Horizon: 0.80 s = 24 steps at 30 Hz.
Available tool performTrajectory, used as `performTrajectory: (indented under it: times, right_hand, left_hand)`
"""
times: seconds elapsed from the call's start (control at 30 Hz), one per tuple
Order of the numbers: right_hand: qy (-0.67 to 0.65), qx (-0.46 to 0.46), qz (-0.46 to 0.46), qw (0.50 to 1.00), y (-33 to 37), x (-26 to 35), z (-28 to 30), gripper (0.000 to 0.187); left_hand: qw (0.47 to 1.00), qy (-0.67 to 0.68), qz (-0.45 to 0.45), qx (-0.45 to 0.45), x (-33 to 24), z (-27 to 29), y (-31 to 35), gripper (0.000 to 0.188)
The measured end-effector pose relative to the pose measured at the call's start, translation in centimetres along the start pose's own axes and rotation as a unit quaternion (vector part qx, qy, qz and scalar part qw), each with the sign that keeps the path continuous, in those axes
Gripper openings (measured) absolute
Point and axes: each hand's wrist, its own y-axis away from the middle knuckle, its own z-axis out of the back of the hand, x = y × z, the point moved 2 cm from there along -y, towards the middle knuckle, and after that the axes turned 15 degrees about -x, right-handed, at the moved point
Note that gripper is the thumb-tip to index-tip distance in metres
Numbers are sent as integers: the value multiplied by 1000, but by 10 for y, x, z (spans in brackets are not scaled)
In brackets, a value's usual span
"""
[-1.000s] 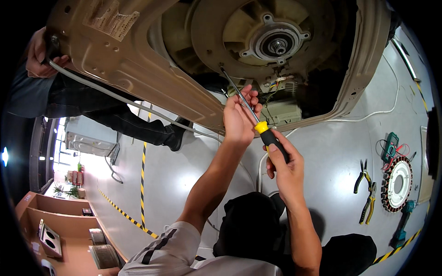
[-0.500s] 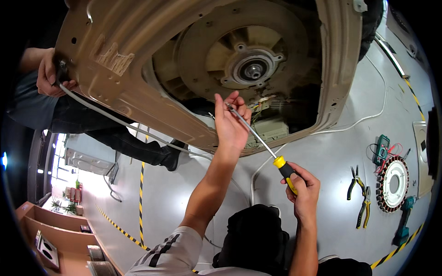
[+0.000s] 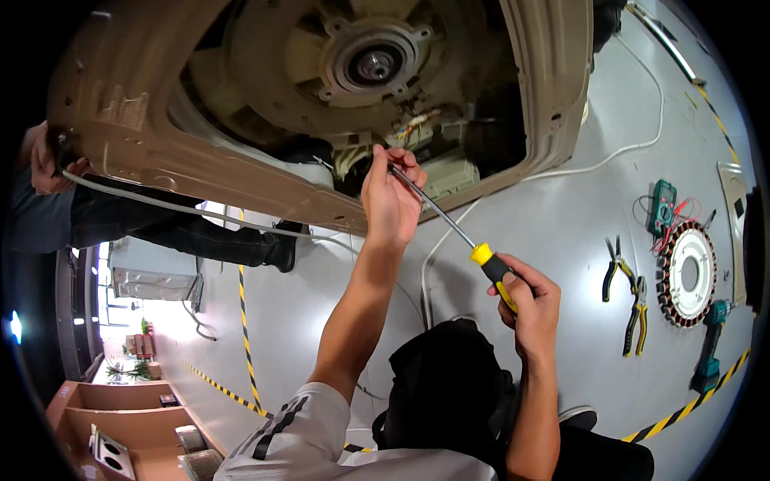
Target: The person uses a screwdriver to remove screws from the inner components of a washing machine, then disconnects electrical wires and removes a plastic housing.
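Observation:
My right hand [image 3: 533,309] is wrapped around the black and yellow handle of a screwdriver [image 3: 494,267]. Its long metal shaft slants up and left to my left hand [image 3: 393,200], whose fingers curl around the tip end; whether a small part sits there is hidden. Both are in front of the lower edge of a beige metal machine housing [image 3: 257,172]. Inside its large opening, a round hub with a central shaft [image 3: 375,66] shows, with coloured wires [image 3: 413,124] below it.
Another person's hand [image 3: 50,164] is at the housing's left side, near a grey hose [image 3: 184,210]. On the floor to the right lie pliers [image 3: 613,268], a green multimeter [image 3: 662,207], a ring-shaped motor stator [image 3: 687,272] and a cordless drill [image 3: 710,349]. A white cable [image 3: 626,150] crosses the floor.
The view has shifted, so the housing appears farther up and left. Relative to it, my hands and the screwdriver have moved right and away from the hub. Both hands keep their hold.

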Motion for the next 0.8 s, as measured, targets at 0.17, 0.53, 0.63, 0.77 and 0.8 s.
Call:
performTrajectory:
  times: [0.17, 0.53, 0.63, 0.77, 0.8]
  right_hand:
    - [33, -14, 60, 998, -6, -17, -2, 28]
    - [-10, -61, 46, 997, -32, -13, -27, 33]
    - [-18, -59, 52, 997, -45, -14, -46, 34]
    - [-15, -50, 67, 996, -62, -22, -61, 33]
    - [-15, -52, 78, 995, -64, -25, -64, 34]
  left_hand:
    - [999, 26, -5, -35, 9, 23, -21, 27]
    - [986, -19, 156, -60, 29, 40, -28, 17]
    - [980, -55, 189, 13, 35, 42, -31, 24]
    - [980, -114, 166, 7, 36, 19, -29, 31]
    - [980, -147, 135, 11, 37, 18, -30, 32]
